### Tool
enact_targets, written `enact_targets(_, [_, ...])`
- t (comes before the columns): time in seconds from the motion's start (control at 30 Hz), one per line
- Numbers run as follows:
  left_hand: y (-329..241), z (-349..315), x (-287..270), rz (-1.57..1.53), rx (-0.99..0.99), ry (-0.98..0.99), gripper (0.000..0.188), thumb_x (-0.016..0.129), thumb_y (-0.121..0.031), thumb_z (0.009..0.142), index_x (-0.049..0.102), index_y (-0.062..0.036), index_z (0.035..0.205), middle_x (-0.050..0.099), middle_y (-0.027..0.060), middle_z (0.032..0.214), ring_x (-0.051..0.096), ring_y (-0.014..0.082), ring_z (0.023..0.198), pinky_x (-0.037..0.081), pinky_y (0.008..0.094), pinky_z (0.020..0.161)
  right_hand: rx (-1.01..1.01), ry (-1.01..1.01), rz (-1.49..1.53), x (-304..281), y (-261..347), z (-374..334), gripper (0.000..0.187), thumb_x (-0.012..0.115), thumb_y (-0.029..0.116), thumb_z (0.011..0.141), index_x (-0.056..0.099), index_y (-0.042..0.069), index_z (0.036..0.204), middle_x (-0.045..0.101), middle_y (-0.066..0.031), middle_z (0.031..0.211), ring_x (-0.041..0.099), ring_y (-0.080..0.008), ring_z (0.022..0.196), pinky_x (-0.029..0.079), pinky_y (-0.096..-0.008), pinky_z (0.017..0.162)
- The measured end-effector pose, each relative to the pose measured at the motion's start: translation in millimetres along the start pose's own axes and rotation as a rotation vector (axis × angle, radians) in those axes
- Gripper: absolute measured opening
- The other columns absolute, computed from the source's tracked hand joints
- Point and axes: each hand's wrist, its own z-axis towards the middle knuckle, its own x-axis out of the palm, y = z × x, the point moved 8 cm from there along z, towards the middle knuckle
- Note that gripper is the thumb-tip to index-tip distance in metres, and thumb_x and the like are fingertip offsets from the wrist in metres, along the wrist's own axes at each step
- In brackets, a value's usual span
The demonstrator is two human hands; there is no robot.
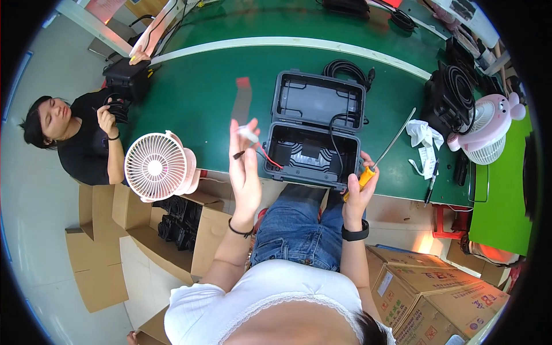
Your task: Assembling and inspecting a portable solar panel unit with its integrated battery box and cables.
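My left hand [246,187] is raised left of the box, its fingers pinching a small white part [248,134] with thin red and black wires. The red wire [269,157] reaches over the box's left rim. Just above the fingertips shows a blurred grey strip with a red end [242,99]; whether it touches the white part I cannot tell. My right hand [357,195] grips a screwdriver [366,176] by its yellow handle, the shaft pointing up and right. The dark grey plastic box [305,179] lies open at the table's near edge, its lid [319,98] folded back. A black cable runs inside.
A pink fan [154,167] stands left, another [489,127] right. A coiled black cable [348,73] lies behind the lid. White paper [425,144] and a pen [431,183] lie right. Left, a co-worker [86,141] holds black cable. Cartons [425,290] stand below the table.
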Motion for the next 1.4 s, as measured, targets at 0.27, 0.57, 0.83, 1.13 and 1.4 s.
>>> enact_targets(0.27, [-29.5, 14.0, 67.0, 0.583, 0.181, 0.669, 0.025, 0.053, -0.006, 0.095, 0.068, -0.006, 0.116, 0.069, 0.0103, 0.104, 0.063, 0.0315, 0.095, 0.048, 0.0411, 0.086, 0.008, 0.0, 0.017, 1.7, 0.3, -0.9, 0.043, 0.066, 0.011, 0.088, 0.04, 0.007, 0.122, 0.045, -0.0147, 0.139, 0.046, -0.0032, 0.071, 0.046, -0.0159, 0.05])
enact_targets(0.57, [-28.8, 10.6, 89.9, 1.038, 0.389, 0.586, 0.041, 0.074, -0.031, 0.085, 0.06, -0.0135, 0.119, 0.045, 0.0128, 0.1, 0.055, 0.0317, 0.095, 0.05, 0.0411, 0.076, 0.019, -0.011, 0.032, 1.3, 2.5, -1.5, 0.042, 0.066, 0.008, 0.087, 0.041, 0.007, 0.121, 0.046, -0.0149, 0.138, 0.046, -0.0034, 0.071, 0.046, -0.0162, 0.049])
enact_targets(0.83, [-35.8, -12.5, 98.0, 0.837, 0.466, 0.831, 0.091, 0.077, -0.06, 0.067, 0.047, -0.0218, 0.145, 0.05, 0.0141, 0.123, 0.063, 0.0318, 0.095, 0.055, 0.042, 0.078, 0.08, 0.003, 0.065, -0.4, -1.1, 0.3, 0.043, 0.068, 0.007, 0.086, 0.042, 0.008, 0.121, 0.047, -0.0133, 0.136, 0.046, -0.0037, 0.072, 0.047, -0.0159, 0.05])
enact_targets(1.13, [-7.5, -49.6, 110.1, 1.162, 0.702, 0.86, 0.051, 0.074, -0.03, 0.079, 0.058, -0.0207, 0.127, 0.062, -0.0026, 0.095, 0.063, 0.0144, 0.078, 0.054, 0.0272, 0.063, -0.078, 0.101, 0.11, -1.4, 55.3, 89.4, 0.026, 0.064, 0.008, 0.093, 0.047, 0.009, 0.113, 0.054, -0.0156, 0.136, 0.049, -0.0027, 0.058, 0.04, -0.0152, 0.042])
enact_targets(1.4, [-14.2, -41.4, 111.9, 1.022, 0.647, 0.862, 0.042, 0.074, -0.027, 0.08, 0.059, -0.0183, 0.119, 0.065, 0.0025, 0.079, 0.067, 0.0194, 0.069, 0.053, 0.0309, 0.058, 0.141, 0.451, -0.286, 69.7, 40.5, 159.3, 0.034, 0.069, 0.022, 0.094, 0.055, 0.006, 0.12, 0.06, 0.0012, 0.087, 0.059, -0.0055, 0.069, 0.047, -0.0209, 0.05])
